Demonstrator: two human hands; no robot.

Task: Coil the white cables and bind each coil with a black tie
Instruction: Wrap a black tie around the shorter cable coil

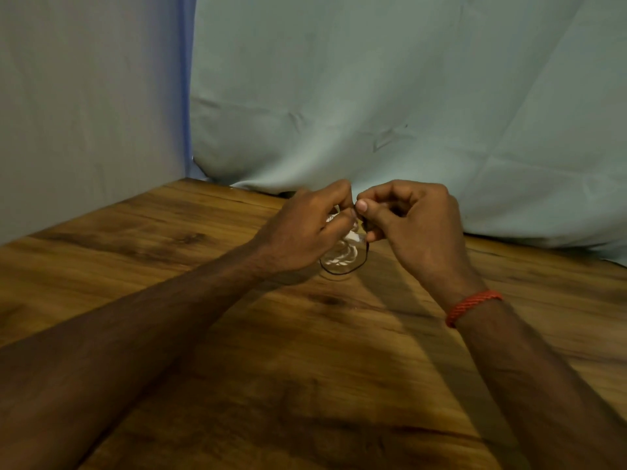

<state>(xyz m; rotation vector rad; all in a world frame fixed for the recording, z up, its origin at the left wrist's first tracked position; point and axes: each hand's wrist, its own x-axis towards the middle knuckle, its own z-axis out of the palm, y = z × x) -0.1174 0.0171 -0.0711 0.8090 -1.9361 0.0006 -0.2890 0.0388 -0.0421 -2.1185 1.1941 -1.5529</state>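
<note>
Looking down from the head view, I see both hands meeting just above the middle of the frame, over the far part of the wooden table. My left hand has its fingers curled in, thumb and forefinger pressed together on the top of the black tie. My right hand faces it, thumb and forefinger pinching the same thin black strand, the two pinches almost touching. Below the hands the tie hangs down in a loose dark loop. A small bundle of white cable sits inside and behind that loop, partly hidden by the left hand; it is blurred, so I cannot tell how tidy the coil is or whether it rests on the table or is held up. An orange braided band circles the right wrist. Pale cloth hangs behind the table across the upper frame, a greyer panel at the upper left.
</note>
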